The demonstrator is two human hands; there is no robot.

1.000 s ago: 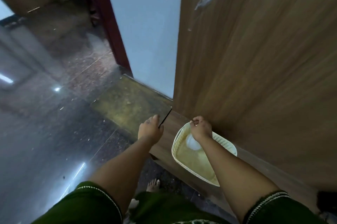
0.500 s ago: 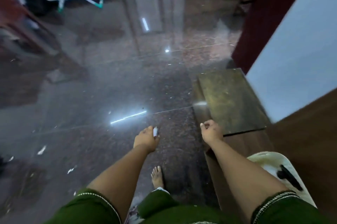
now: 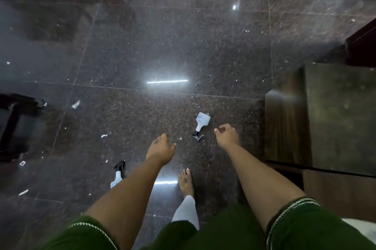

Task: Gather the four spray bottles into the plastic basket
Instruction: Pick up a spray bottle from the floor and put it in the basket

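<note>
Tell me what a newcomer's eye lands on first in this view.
A white spray bottle lying on the dark polished floor, just ahead of the empty right hand. A second spray bottle lies on the floor left of the left forearm, partly hidden by it, while the left hand hangs open above the floor. Bright strip-light reflections gleam on the tiles ahead of both hands.

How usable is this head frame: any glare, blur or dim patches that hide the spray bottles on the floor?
Head view: dim overall; bright strip-light reflections glare off the glossy floor. Edges are smeared and bent by the wide lens. The white spray bottle between the hands reads clearly; the second spray bottle is partly hidden behind the left forearm. Left hand and right hand look empty.
</note>
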